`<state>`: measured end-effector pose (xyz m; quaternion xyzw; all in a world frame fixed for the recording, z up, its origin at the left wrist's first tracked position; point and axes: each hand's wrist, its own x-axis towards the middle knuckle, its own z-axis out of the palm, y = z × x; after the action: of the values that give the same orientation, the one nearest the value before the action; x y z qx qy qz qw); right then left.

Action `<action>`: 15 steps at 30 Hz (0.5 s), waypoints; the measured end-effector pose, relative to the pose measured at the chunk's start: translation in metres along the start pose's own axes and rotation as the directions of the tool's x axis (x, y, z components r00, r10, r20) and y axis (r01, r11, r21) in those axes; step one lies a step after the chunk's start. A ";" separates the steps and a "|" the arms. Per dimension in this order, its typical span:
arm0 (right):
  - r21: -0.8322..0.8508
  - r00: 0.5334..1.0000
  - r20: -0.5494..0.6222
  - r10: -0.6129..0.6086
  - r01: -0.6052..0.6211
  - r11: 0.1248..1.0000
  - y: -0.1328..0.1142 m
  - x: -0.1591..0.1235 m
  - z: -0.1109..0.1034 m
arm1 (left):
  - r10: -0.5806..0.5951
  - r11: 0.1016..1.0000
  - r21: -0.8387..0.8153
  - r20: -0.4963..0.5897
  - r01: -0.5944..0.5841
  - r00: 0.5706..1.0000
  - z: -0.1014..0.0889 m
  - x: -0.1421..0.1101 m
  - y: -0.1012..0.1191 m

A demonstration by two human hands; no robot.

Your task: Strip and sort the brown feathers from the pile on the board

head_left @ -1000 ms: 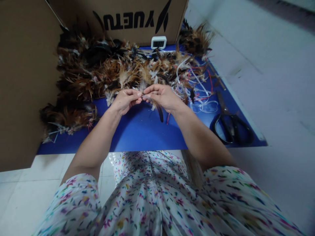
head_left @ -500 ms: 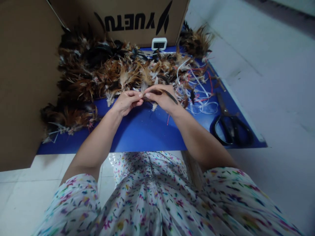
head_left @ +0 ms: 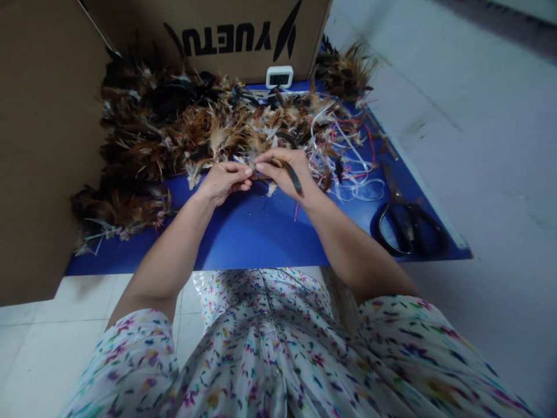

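Two hands meet fingertip to fingertip above the blue board (head_left: 256,232), and the change lies in the dark feather (head_left: 292,176): a second ago it hung below the right hand, half a second ago it lay swept out toward 3 o'clock across the knuckles, and now it slants toward 5 o'clock over the back of that hand; the turning suggests the quill end is being worked between the fingers. Left to right: cardboard wall (head_left: 39,145) at 9 o'clock; heap of brown and black feather bundles (head_left: 174,125) from 10 to 12 o'clock; left hand (head_left: 223,180), fingers curled, thumb and forefinger pinched shut on the small end of the work, what exactly it grips too small to tell; right hand (head_left: 285,169), fingers closed, pinching the dark feather at its base, tips touching the left. Printed carton (head_left: 226,35) and small white timer (head_left: 279,76) at 12 o'clock; tangle of white and red ties (head_left: 352,168) at 2 o'clock; black scissors (head_left: 409,223) at 3 o'clock, untouched.
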<state>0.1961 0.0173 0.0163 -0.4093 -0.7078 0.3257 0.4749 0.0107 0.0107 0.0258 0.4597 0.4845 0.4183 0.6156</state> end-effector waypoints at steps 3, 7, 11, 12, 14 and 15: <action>-0.020 1.000 -0.003 -0.019 0.019 1.000 0.001 0.000 0.000 | 0.017 1.000 0.008 0.003 -0.017 1.000 0.002 -0.001 0.000; 0.057 0.999 -0.044 0.010 -0.007 0.998 -0.001 0.001 0.004 | 0.058 0.997 0.044 -0.002 -0.058 0.998 0.003 -0.001 0.001; 0.185 0.990 0.025 0.136 -0.138 0.973 -0.006 0.002 0.007 | 0.090 0.994 0.057 0.007 -0.091 0.996 0.001 -0.001 0.000; 0.196 0.984 0.057 0.167 -0.175 0.965 -0.007 0.002 0.007 | 0.093 0.994 0.058 0.012 -0.093 0.996 0.001 -0.001 0.000; 0.205 0.971 0.114 0.212 -0.232 0.951 -0.006 0.001 0.006 | 0.092 0.994 0.055 0.022 -0.093 0.996 0.001 -0.001 0.000; 0.215 0.966 0.140 0.218 -0.245 0.945 -0.005 0.001 0.006 | 0.088 0.995 0.052 0.028 -0.090 0.996 0.001 -0.001 0.000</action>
<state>0.1886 0.0155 0.0186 -0.4124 -0.6381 0.4822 0.4362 0.0113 0.0095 0.0263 0.5023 0.4665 0.4265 0.5901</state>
